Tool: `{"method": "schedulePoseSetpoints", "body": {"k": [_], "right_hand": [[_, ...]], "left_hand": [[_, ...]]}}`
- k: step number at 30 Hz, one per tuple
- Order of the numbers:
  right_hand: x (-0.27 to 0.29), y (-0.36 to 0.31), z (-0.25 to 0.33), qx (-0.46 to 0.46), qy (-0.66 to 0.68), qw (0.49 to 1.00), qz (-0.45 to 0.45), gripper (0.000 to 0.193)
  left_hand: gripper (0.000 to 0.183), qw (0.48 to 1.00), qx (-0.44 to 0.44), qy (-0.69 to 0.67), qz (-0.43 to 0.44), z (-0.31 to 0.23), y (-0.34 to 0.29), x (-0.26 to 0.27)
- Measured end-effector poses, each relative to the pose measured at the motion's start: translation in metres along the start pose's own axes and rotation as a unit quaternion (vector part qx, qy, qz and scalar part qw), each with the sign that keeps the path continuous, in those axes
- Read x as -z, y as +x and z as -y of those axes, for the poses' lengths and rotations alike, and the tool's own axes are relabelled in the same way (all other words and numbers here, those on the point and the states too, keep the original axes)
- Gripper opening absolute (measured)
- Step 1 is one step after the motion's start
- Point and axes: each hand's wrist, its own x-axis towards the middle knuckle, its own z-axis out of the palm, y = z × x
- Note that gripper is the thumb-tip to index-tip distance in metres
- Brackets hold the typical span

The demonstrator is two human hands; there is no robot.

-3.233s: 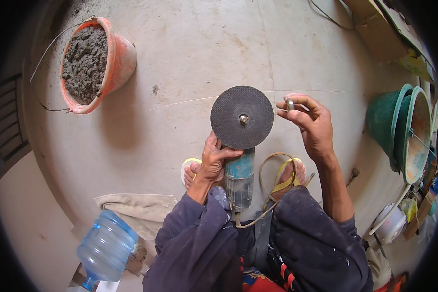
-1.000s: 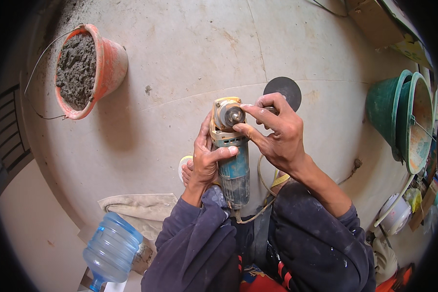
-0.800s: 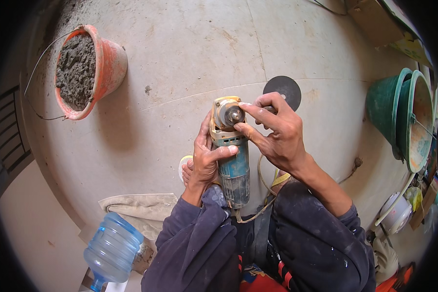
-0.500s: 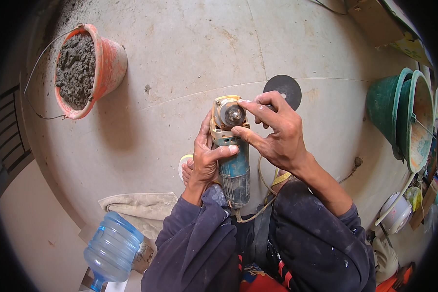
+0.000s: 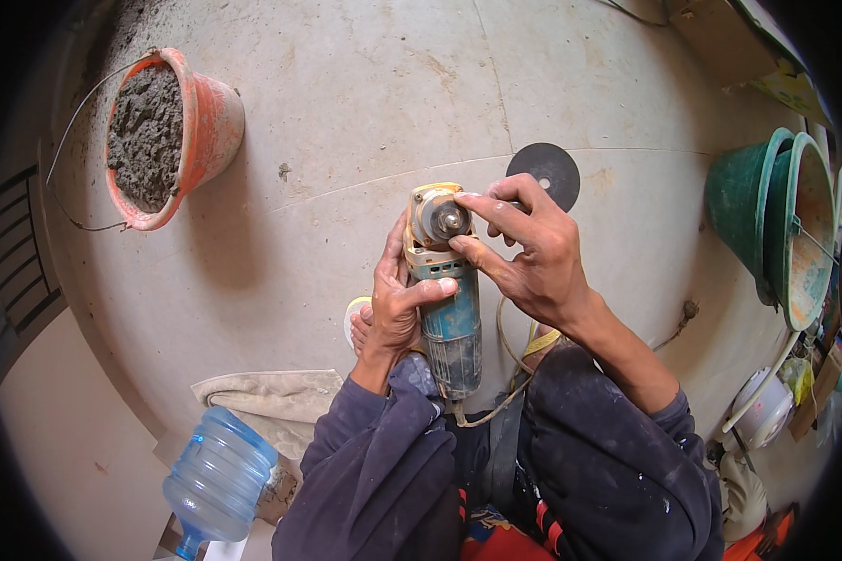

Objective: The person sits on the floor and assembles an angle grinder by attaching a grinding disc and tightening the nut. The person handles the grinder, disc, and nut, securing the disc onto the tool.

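An angle grinder (image 5: 451,327) with a blue-green, dusty body and a worn, pale gear head lies in front of my knees, spindle side up. My left hand (image 5: 395,304) is closed around its left side, with the thumb across the body below the head. The thumb and index finger of my right hand (image 5: 541,257) pinch the dark round flange (image 5: 450,220) on the spindle from its right side. No disc sits on the spindle. On the floor just beyond my right hand lies a black cutting disc (image 5: 544,174).
An orange bucket (image 5: 215,131) full of wet mortar stands at far left. Stacked green buckets (image 5: 744,215) lie tipped at the right. A blue water jug (image 5: 220,472) and a grey cloth (image 5: 281,397) are at lower left. The grinder's cord (image 5: 500,407) curls beside my right leg.
My right thumb has shifted slightly to the right along the flange's lower edge. The grinder and my left hand have hardly moved.
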Motion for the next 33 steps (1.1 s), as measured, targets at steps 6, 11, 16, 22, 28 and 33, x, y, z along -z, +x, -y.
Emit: {"method": "schedulePoseSetpoints", "body": {"k": [6, 11, 16, 22, 28, 33], "right_hand": [[0.0, -0.001, -0.001, -0.004, -0.002, 1.0, -0.002, 0.034], [-0.001, -0.001, -0.001, -0.006, 0.002, 1.0, 0.001, 0.034], [0.005, -0.001, 0.005, -0.049, 0.03, 0.998, 0.02, 0.039], [0.022, -0.013, -0.032, -0.149, 0.145, 0.977, -0.054, 0.041], [0.058, -0.048, -0.106, -0.281, 0.021, 0.954, -0.099, 0.033], [0.075, -0.066, -0.123, -0.306, -0.133, 0.939, -0.085, 0.03]], "left_hand": [[0.096, 1.0, -0.005, 0.003, -0.004, 0.001, 0.001, 0.0], [0.097, 1.0, 0.003, 0.001, -0.011, 0.001, 0.0, 0.001], [0.097, 1.0, 0.0, -0.004, -0.005, 0.003, 0.002, 0.003], [0.097, 1.0, -0.01, -0.005, -0.02, 0.0, -0.001, 0.003], [0.095, 0.999, -0.003, -0.016, -0.035, 0.002, -0.001, 0.009], [0.09, 0.999, -0.006, -0.027, -0.023, 0.001, -0.002, 0.005]]}}
